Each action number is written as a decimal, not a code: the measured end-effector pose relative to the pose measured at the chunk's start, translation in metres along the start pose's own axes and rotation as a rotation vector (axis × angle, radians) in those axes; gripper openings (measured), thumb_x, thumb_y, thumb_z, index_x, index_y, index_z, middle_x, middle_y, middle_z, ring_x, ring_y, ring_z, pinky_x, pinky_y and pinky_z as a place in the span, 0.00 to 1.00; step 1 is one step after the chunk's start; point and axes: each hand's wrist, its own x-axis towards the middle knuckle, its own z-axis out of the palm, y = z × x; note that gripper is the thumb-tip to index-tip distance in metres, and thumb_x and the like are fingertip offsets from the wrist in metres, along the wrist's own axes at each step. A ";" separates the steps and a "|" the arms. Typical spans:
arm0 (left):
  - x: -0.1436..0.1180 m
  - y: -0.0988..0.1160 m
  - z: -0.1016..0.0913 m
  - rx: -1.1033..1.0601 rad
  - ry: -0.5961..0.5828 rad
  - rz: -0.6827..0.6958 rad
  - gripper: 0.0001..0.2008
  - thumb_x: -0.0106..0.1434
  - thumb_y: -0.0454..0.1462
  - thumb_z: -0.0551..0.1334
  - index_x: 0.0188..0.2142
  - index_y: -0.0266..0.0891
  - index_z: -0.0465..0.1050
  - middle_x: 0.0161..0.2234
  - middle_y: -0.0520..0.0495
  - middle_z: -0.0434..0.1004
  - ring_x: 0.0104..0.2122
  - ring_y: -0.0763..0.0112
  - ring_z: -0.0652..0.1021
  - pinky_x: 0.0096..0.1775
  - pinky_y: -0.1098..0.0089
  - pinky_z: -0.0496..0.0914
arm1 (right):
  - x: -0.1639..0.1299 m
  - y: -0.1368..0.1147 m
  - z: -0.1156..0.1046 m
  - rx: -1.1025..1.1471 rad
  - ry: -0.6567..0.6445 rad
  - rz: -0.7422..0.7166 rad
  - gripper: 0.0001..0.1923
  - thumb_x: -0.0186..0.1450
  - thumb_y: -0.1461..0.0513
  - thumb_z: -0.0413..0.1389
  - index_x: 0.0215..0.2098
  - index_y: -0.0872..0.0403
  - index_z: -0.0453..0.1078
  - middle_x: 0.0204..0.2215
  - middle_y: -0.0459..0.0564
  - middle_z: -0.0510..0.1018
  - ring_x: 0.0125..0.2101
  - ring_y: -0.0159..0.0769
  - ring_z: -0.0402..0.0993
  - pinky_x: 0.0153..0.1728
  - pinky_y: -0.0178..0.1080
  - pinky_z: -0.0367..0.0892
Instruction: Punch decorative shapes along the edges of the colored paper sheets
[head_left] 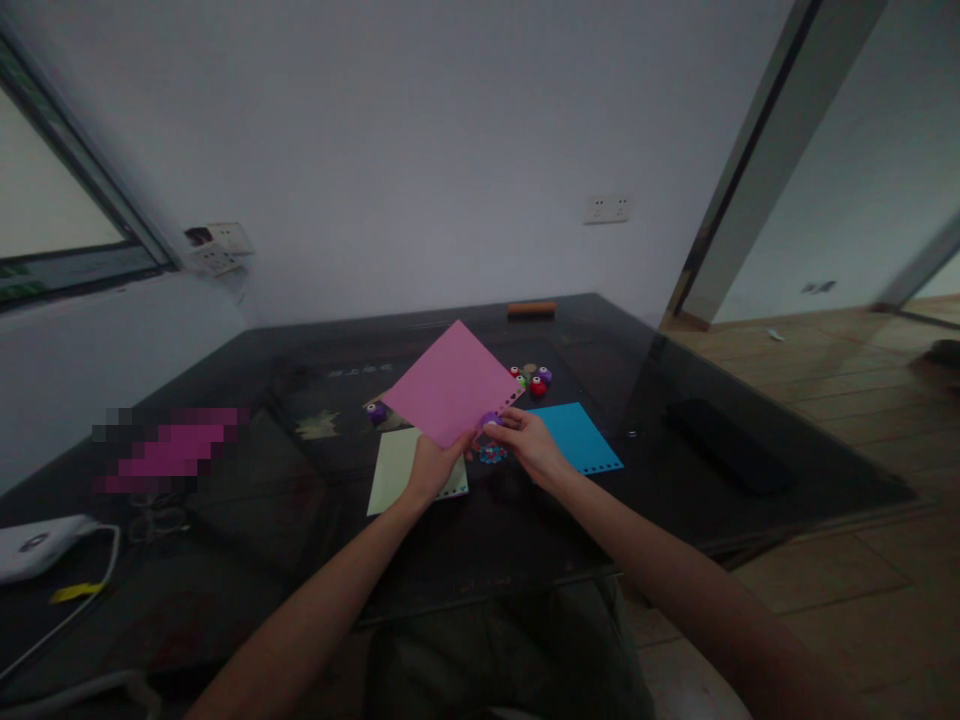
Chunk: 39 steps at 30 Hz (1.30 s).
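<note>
Now the left hand (431, 468) holds the pink paper sheet (452, 385) by its lower corner, fingers closed on it. This sheet is lifted above the dark table (675, 470) and turned like a diamond, one corner pointing up and away, so no long axis shows. At its right lower edge the right hand (529, 443) pinches a small purple punch (490, 420). A green sheet (394, 470) and a blue sheet (577, 435) lie flat below.
</note>
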 end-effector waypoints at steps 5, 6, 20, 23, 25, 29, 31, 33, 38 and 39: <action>0.000 -0.003 0.000 0.023 -0.003 0.004 0.12 0.56 0.42 0.62 0.23 0.36 0.74 0.19 0.49 0.75 0.22 0.68 0.75 0.32 0.69 0.69 | 0.002 0.003 -0.002 0.010 -0.015 -0.012 0.19 0.42 0.62 0.69 0.33 0.53 0.74 0.32 0.47 0.79 0.32 0.35 0.76 0.38 0.39 0.71; 0.000 -0.003 0.000 0.027 -0.005 0.009 0.12 0.56 0.42 0.62 0.23 0.36 0.74 0.19 0.50 0.75 0.22 0.68 0.75 0.32 0.69 0.69 | 0.003 0.003 -0.002 0.013 -0.014 -0.013 0.19 0.42 0.62 0.69 0.33 0.54 0.74 0.32 0.48 0.79 0.32 0.35 0.76 0.38 0.39 0.71; 0.000 -0.002 0.000 0.034 -0.016 0.014 0.12 0.57 0.42 0.62 0.23 0.36 0.74 0.19 0.49 0.76 0.23 0.68 0.75 0.33 0.69 0.69 | 0.001 0.000 0.000 0.006 0.011 -0.009 0.20 0.41 0.63 0.69 0.34 0.54 0.75 0.32 0.48 0.79 0.31 0.36 0.75 0.38 0.40 0.70; 0.000 0.000 0.001 0.033 -0.015 0.015 0.13 0.57 0.42 0.61 0.23 0.36 0.74 0.19 0.49 0.75 0.23 0.69 0.75 0.33 0.69 0.69 | 0.000 0.000 0.000 -0.002 -0.004 -0.016 0.20 0.42 0.62 0.69 0.35 0.54 0.75 0.34 0.49 0.80 0.32 0.36 0.75 0.39 0.40 0.69; 0.000 0.001 0.001 0.033 -0.016 0.015 0.13 0.57 0.42 0.61 0.22 0.36 0.73 0.19 0.50 0.75 0.23 0.69 0.75 0.33 0.70 0.69 | 0.000 0.000 0.000 -0.006 -0.007 -0.020 0.20 0.42 0.62 0.69 0.35 0.54 0.75 0.34 0.48 0.80 0.33 0.37 0.76 0.39 0.40 0.69; -0.001 -0.001 0.001 0.025 -0.017 0.006 0.13 0.56 0.43 0.61 0.22 0.37 0.74 0.19 0.50 0.75 0.23 0.70 0.75 0.33 0.70 0.69 | 0.000 0.000 -0.001 -0.007 -0.002 -0.020 0.21 0.41 0.61 0.69 0.34 0.54 0.75 0.33 0.48 0.80 0.33 0.37 0.76 0.39 0.40 0.69; -0.001 -0.003 0.001 0.032 -0.021 0.006 0.13 0.57 0.44 0.61 0.23 0.37 0.74 0.20 0.50 0.76 0.23 0.70 0.75 0.33 0.70 0.69 | 0.000 0.000 -0.001 -0.011 -0.012 -0.025 0.21 0.41 0.61 0.69 0.35 0.54 0.75 0.33 0.49 0.80 0.33 0.37 0.76 0.39 0.41 0.70; 0.000 -0.005 0.001 0.038 -0.019 0.005 0.13 0.57 0.44 0.61 0.23 0.37 0.74 0.19 0.50 0.75 0.23 0.70 0.75 0.32 0.70 0.69 | 0.000 -0.001 -0.001 -0.019 -0.019 -0.027 0.21 0.42 0.61 0.69 0.35 0.54 0.75 0.33 0.49 0.80 0.32 0.38 0.76 0.39 0.42 0.70; -0.001 -0.001 0.002 0.015 -0.013 -0.001 0.12 0.56 0.43 0.61 0.22 0.37 0.73 0.19 0.50 0.74 0.22 0.70 0.74 0.32 0.70 0.69 | 0.001 -0.001 0.000 -0.006 -0.004 -0.013 0.20 0.41 0.61 0.69 0.33 0.54 0.75 0.32 0.49 0.80 0.31 0.37 0.76 0.39 0.42 0.70; -0.001 0.001 0.002 0.012 -0.011 -0.003 0.12 0.56 0.43 0.61 0.22 0.37 0.73 0.19 0.50 0.75 0.22 0.70 0.74 0.32 0.69 0.69 | 0.001 -0.001 0.000 -0.002 -0.006 -0.013 0.20 0.41 0.62 0.69 0.33 0.54 0.75 0.32 0.49 0.80 0.31 0.37 0.76 0.39 0.41 0.70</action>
